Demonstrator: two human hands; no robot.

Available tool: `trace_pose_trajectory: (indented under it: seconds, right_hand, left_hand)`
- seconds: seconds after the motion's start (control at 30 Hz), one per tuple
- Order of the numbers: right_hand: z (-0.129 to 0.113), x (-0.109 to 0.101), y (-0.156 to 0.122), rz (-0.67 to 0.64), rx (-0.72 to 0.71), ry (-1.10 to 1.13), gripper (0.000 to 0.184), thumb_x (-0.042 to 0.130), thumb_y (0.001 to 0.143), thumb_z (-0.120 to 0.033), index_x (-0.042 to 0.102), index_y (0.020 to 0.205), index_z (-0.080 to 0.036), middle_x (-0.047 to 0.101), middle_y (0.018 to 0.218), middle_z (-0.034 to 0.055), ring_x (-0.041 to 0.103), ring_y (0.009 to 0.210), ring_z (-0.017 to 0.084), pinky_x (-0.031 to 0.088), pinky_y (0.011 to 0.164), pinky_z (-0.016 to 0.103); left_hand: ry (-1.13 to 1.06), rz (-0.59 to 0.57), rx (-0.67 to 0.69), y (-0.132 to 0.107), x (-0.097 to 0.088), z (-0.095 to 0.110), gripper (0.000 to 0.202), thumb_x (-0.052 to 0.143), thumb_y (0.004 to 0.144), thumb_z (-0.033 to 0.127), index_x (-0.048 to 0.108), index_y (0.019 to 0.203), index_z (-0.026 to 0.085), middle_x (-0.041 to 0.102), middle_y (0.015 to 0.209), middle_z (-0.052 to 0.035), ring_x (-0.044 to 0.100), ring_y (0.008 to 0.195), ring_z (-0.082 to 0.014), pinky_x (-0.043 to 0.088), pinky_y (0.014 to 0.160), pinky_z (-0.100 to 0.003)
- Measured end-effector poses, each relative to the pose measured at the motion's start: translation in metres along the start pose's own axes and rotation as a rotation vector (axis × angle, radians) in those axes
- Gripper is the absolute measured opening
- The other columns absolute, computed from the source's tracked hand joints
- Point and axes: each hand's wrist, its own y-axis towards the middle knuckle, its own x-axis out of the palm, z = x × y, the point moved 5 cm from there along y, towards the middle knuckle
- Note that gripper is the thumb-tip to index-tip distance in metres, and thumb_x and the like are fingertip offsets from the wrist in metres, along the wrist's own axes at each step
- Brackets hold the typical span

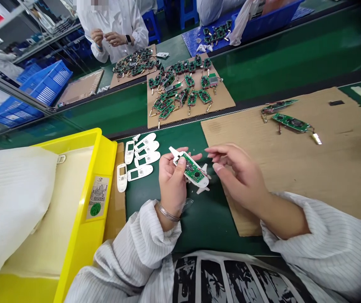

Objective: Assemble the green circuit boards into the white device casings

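My left hand (172, 179) is closed round a white plastic shell (201, 182) with a green circuit board (192, 167) seated in it, held tilted above the green mat. My right hand (237, 172) hovers just to the right of it, fingers loosely curled and apart, fingertips close to the board's end and holding nothing that I can see. Several white shell covers (142, 158) lie in a fan on the mat to the left of my left hand.
A yellow bin (102, 168) with a white bag stands at left. A cardboard sheet (341, 168) at right carries two loose circuit boards (290, 122). Another cardboard (221, 103) across the belt holds several boards. A person in white works opposite, by blue crates (44, 84).
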Motion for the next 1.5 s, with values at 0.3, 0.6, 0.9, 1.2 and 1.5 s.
trace_pose_trajectory:
  seconds: [0.3,0.6,0.9,1.2,1.5]
  right_hand:
    - [-0.035,0.033,-0.022,-0.353,-0.584,-0.289,0.023,0.062,0.085,-0.017,0.06,0.108,-0.015,0.059,0.116,0.0121,0.047,0.116,0.029,0.044,0.097,0.047]
    - [-0.031,0.01,-0.009,-0.049,-0.282,0.167,0.01,0.056,0.091,-0.014,0.061,0.086,-0.02,0.064,0.085,0.0036,0.06,0.088,0.018,0.051,0.084,0.038]
    - [0.011,0.019,-0.005,0.072,0.497,0.637,0.023,0.078,0.077,-0.039,0.068,0.088,-0.022,0.071,0.08,0.003,0.068,0.068,0.016,0.06,0.063,0.03]
    - [0.016,0.025,-0.011,0.084,0.455,0.524,0.02,0.076,0.077,-0.038,0.069,0.081,-0.019,0.056,0.112,0.0085,0.065,0.077,0.017,0.059,0.049,0.029]
    - [0.014,0.024,-0.01,0.086,0.377,0.379,0.017,0.074,0.081,-0.036,0.07,0.081,-0.02,0.056,0.112,0.0083,0.059,0.11,0.025,0.058,0.085,0.04]
  left_hand:
    - [0.013,0.047,-0.021,-0.002,0.002,0.005,0.018,0.063,0.089,0.027,0.047,0.096,0.021,0.059,0.121,-0.0037,0.069,0.099,-0.0188,0.055,0.085,-0.032]
    - [-0.046,-0.019,-0.087,0.0,0.006,0.0,0.025,0.063,0.088,0.036,0.048,0.106,0.027,0.061,0.105,-0.0006,0.067,0.081,-0.0129,0.054,0.076,-0.028]
    - [-0.339,-0.189,-0.4,-0.004,0.015,-0.015,0.018,0.049,0.09,0.03,0.057,0.105,0.023,0.053,0.078,-0.0026,0.044,0.054,-0.0084,0.031,0.043,-0.018]
    - [-0.381,-0.15,-0.405,-0.012,0.021,-0.021,0.019,0.047,0.09,0.029,0.057,0.104,0.022,0.049,0.065,0.0005,0.044,0.049,-0.0099,0.033,0.044,-0.02]
    - [-0.389,-0.182,-0.392,-0.014,0.025,-0.025,0.017,0.051,0.088,0.031,0.054,0.104,0.024,0.052,0.072,0.001,0.042,0.048,-0.0082,0.031,0.043,-0.02]
